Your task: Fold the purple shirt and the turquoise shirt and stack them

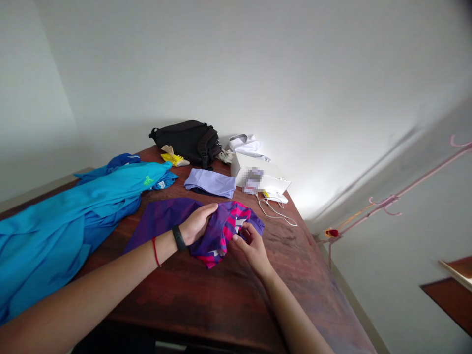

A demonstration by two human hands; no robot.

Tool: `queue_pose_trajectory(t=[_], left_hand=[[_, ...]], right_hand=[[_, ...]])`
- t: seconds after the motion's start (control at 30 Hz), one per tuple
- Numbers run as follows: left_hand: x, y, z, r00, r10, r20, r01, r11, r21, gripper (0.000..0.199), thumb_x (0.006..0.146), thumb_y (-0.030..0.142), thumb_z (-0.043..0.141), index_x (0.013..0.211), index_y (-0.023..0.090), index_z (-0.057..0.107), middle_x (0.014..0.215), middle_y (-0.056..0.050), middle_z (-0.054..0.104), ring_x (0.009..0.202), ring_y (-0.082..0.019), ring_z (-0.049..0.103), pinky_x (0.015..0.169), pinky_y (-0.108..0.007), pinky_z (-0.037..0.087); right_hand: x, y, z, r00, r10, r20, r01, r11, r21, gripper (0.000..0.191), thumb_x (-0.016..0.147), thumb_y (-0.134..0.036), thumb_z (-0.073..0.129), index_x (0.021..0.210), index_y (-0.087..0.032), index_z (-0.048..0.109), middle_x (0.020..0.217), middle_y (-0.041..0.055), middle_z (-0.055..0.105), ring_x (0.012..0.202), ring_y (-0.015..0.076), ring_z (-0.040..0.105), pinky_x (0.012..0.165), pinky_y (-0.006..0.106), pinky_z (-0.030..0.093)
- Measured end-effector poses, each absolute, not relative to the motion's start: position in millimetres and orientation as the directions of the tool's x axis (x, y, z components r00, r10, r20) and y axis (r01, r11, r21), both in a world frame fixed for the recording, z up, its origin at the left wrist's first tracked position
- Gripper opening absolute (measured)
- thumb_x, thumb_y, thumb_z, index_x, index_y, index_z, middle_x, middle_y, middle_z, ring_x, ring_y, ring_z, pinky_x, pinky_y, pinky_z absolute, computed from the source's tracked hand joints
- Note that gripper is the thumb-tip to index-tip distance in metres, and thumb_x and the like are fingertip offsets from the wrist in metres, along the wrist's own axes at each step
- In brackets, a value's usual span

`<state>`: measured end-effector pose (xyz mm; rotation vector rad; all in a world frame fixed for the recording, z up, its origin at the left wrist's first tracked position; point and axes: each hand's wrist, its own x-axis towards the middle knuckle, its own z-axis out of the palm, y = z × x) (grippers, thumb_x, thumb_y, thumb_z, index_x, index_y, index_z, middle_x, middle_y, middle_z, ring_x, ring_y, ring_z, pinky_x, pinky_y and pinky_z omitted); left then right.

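Garment (223, 231): purple cloth with a pink, striped section; it lies on the table (206, 300) in front of you, partly gathered up between your hands, its plainer part spreading off to your left.
Left hand (199, 223): you lay it along the purple cloth, fingers hidden among the folds; it probably steadies the bulk, but I cannot tell whether this grip is closed.
Right hand (256, 248): your thumb and index finger appear closed in a pinch on the pink section, beside a white patch, presumably because so small a bit of fabric suits fingertips better than a palm.
Blue clothes (84, 201): heaped loosely along the table's left side, beyond your left forearm, which seems to keep their bulk off the piece you handle.
Lavender cloth (210, 183): folded flat over something darker, just past your garment; the folding likely lets it lie so compactly.
Black bag (188, 140): set at the back by the wall, perhaps to be out of your reach zone.
White box (240, 169): stands beyond your right hand, with a white cord (273, 213) looped loosely nearby.
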<state>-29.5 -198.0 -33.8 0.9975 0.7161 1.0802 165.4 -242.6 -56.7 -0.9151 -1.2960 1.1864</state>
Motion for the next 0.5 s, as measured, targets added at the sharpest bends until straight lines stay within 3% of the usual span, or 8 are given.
queue_pose_trajectory(t=[0.1,0.17,0.37,0.5], left_hand=[[-28.5,-204.0,-34.6,0.465,0.881,-0.085,-0.265,0.230,0.937,0.028,0.089,0.044,0.063,0.095,0.016,0.062,0.074,-0.001,0.065,0.063,-0.014,0.058,0.057,-0.022,0.046],[-28.6,-208.1,-34.8,0.549,0.831,-0.089,-0.128,0.188,0.974,0.035,0.087,0.050,0.065,0.092,0.016,0.062,0.073,0.000,0.062,0.061,-0.012,0.055,0.052,-0.020,0.041],[-26.3,-217.0,-37.6,0.697,0.717,-0.023,0.058,-0.025,0.998,0.040,0.087,0.054,0.065,0.092,0.015,0.068,0.078,-0.001,0.062,0.070,-0.015,0.054,0.060,-0.023,0.043],[-26.0,-218.0,-40.6,0.723,0.687,-0.066,0.070,0.022,0.997,0.043,0.089,0.055,0.061,0.110,0.017,0.066,0.092,-0.003,0.065,0.078,-0.017,0.057,0.065,-0.024,0.044]], right_hand=[[169.1,-241.4,-56.3,-0.121,0.983,0.135,-0.188,0.111,-0.976,0.024,0.080,-0.042,0.076,0.089,-0.020,0.070,0.083,0.0001,0.069,0.076,0.0154,0.064,0.073,0.027,0.054],[171.7,-240.5,-56.5,-0.131,0.990,0.057,-0.268,0.020,-0.963,0.027,0.084,-0.047,0.072,0.087,-0.020,0.068,0.078,-0.0010,0.068,0.067,0.0134,0.061,0.065,0.025,0.053],[174.4,-240.0,-53.4,-0.087,0.996,-0.023,-0.378,-0.054,-0.924,0.027,0.074,-0.035,0.082,0.077,-0.021,0.059,0.064,-0.0057,0.060,0.051,0.0097,0.053,0.049,0.020,0.044],[173.5,-239.1,-50.0,-0.056,0.998,0.002,-0.461,-0.025,-0.887,0.028,0.071,-0.029,0.084,0.081,-0.022,0.060,0.072,-0.0050,0.064,0.056,0.0105,0.058,0.052,0.020,0.047]])
